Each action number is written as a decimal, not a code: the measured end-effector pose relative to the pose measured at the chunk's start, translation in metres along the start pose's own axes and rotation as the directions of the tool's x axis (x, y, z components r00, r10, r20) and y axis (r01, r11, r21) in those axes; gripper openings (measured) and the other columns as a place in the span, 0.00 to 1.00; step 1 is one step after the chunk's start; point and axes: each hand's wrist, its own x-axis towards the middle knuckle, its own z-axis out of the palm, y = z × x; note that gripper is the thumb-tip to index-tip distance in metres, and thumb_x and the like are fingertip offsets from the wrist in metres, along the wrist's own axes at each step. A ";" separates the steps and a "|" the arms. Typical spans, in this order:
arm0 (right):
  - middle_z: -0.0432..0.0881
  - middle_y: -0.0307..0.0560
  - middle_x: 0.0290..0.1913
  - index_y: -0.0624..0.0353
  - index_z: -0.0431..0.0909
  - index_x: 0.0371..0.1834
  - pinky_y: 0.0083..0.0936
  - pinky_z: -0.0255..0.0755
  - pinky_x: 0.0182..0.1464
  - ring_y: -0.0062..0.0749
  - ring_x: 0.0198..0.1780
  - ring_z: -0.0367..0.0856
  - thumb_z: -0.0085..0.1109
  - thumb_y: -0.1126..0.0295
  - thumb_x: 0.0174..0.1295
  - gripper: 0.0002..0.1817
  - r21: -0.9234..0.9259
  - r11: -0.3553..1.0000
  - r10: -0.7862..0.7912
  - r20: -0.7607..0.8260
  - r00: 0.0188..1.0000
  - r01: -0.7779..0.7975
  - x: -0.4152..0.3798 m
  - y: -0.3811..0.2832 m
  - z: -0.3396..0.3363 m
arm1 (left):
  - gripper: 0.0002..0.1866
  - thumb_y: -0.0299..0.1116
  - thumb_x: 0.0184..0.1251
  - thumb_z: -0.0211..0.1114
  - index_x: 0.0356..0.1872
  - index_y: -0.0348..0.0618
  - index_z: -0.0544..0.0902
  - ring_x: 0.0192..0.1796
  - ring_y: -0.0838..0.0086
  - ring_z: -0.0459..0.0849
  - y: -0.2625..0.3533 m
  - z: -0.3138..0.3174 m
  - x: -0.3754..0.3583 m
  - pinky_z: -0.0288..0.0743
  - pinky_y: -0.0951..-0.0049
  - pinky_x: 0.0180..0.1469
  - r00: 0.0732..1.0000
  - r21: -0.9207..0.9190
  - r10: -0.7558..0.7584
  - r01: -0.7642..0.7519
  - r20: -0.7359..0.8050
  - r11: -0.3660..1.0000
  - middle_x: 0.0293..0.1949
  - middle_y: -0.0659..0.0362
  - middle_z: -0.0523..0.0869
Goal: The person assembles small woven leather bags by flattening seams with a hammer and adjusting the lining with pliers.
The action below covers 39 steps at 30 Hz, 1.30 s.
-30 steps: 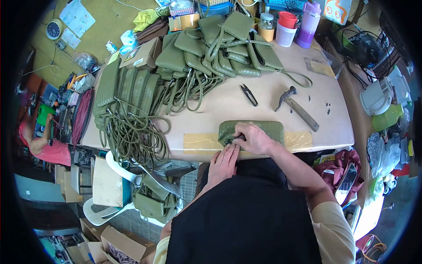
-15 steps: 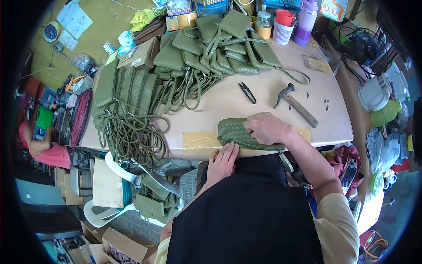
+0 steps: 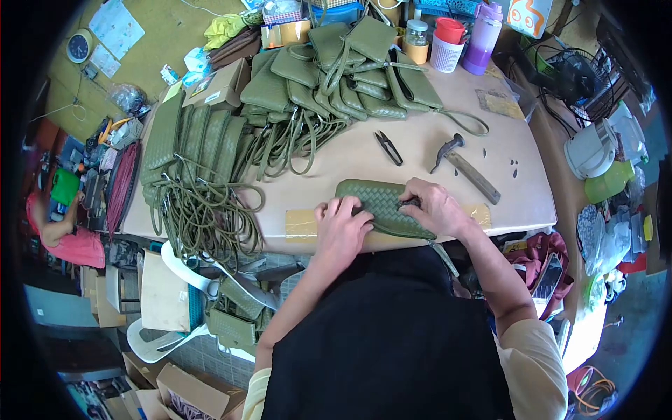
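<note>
A green woven pouch [image 3: 378, 199] lies at the table's near edge, partly over a strip of yellowish tape [image 3: 301, 222]. My left hand [image 3: 341, 227] presses flat on the pouch's left end. My right hand [image 3: 434, 208] grips its right end, fingers pinched around a dark zip part. A green strap [image 3: 442, 256] hangs from the pouch over the table edge.
Black snips [image 3: 388, 148] and a hammer [image 3: 465, 166] lie just beyond the pouch. Piles of green pouches [image 3: 329, 70] and tangled green straps [image 3: 203, 210] fill the table's far and left parts. Cups and a purple bottle [image 3: 479, 38] stand at the back. Another person [image 3: 59, 227] sits at far left.
My left hand came up from the table edge onto the pouch's left end. My right hand shifted to the right end, and the pouch now lies flatter and farther onto the table.
</note>
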 end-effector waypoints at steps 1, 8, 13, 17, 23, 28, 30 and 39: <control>0.81 0.53 0.37 0.64 0.75 0.38 0.41 0.75 0.44 0.51 0.41 0.82 0.64 0.75 0.54 0.10 0.014 0.999 -0.042 0.017 0.999 0.042 0.000 -0.002 0.003 | 0.08 0.35 0.54 0.70 0.36 0.50 0.87 0.45 0.66 0.77 -0.009 0.002 0.008 0.66 0.60 0.48 0.995 -0.105 0.085 -0.079 0.056 0.991 0.39 0.63 0.79; 0.78 0.54 0.37 0.63 0.73 0.34 0.42 0.73 0.43 0.53 0.39 0.80 0.64 0.75 0.54 0.09 -0.017 0.981 -0.192 0.076 0.978 0.194 0.005 -0.003 0.036 | 0.06 0.31 0.54 0.68 0.31 0.41 0.87 0.37 0.56 0.83 -0.035 0.004 0.048 0.75 0.59 0.41 0.883 -0.345 -0.020 0.204 0.469 0.916 0.31 0.52 0.85; 0.75 0.54 0.28 0.64 0.71 0.31 0.38 0.70 0.37 0.51 0.33 0.77 0.66 0.74 0.50 0.11 -0.064 0.984 -0.148 0.226 0.963 0.167 -0.001 0.010 0.009 | 0.07 0.33 0.55 0.68 0.31 0.41 0.87 0.36 0.56 0.83 -0.036 0.005 0.047 0.75 0.61 0.41 0.881 -0.390 0.015 0.194 0.472 0.900 0.31 0.52 0.85; 0.76 0.54 0.27 0.64 0.71 0.30 0.38 0.70 0.37 0.51 0.33 0.78 0.65 0.75 0.50 0.11 -0.004 0.995 -0.099 0.160 0.982 0.101 0.004 -0.009 0.016 | 0.07 0.33 0.56 0.68 0.30 0.40 0.86 0.37 0.58 0.83 -0.037 0.006 0.044 0.74 0.61 0.42 0.874 -0.383 -0.001 0.214 0.486 0.899 0.31 0.52 0.85; 0.77 0.54 0.29 0.64 0.71 0.31 0.40 0.70 0.36 0.52 0.34 0.79 0.65 0.72 0.53 0.11 -0.119 0.988 -0.071 0.184 0.980 0.094 -0.013 0.014 0.012 | 0.07 0.32 0.55 0.69 0.30 0.40 0.82 0.41 0.58 0.81 -0.031 -0.001 0.044 0.73 0.62 0.44 0.862 -0.364 0.057 0.152 0.504 0.919 0.32 0.53 0.82; 0.80 0.51 0.36 0.60 0.73 0.34 0.42 0.72 0.44 0.52 0.43 0.81 0.63 0.69 0.56 0.09 -0.198 0.977 -0.066 0.085 0.994 0.082 -0.018 0.014 0.012 | 0.09 0.33 0.55 0.70 0.29 0.40 0.79 0.40 0.56 0.81 -0.002 0.014 0.046 0.73 0.60 0.43 0.922 -0.404 0.166 -0.012 0.350 0.915 0.31 0.53 0.81; 0.81 0.51 0.37 0.60 0.74 0.34 0.42 0.73 0.45 0.52 0.43 0.81 0.63 0.69 0.56 0.09 -0.263 0.963 -0.026 0.094 0.995 0.050 -0.024 0.025 -0.008 | 0.09 0.34 0.56 0.70 0.29 0.41 0.80 0.40 0.55 0.82 -0.006 0.016 0.046 0.73 0.60 0.43 0.901 -0.414 0.141 0.045 0.409 0.909 0.31 0.53 0.82; 0.80 0.51 0.37 0.59 0.73 0.39 0.41 0.72 0.44 0.53 0.41 0.80 0.60 0.70 0.57 0.09 -0.116 0.986 -0.098 0.190 0.977 0.122 -0.024 0.012 0.003 | 0.10 0.37 0.59 0.68 0.31 0.41 0.82 0.40 0.57 0.83 -0.013 0.022 0.061 0.74 0.59 0.40 0.788 -0.296 0.101 0.106 0.607 0.949 0.34 0.52 0.85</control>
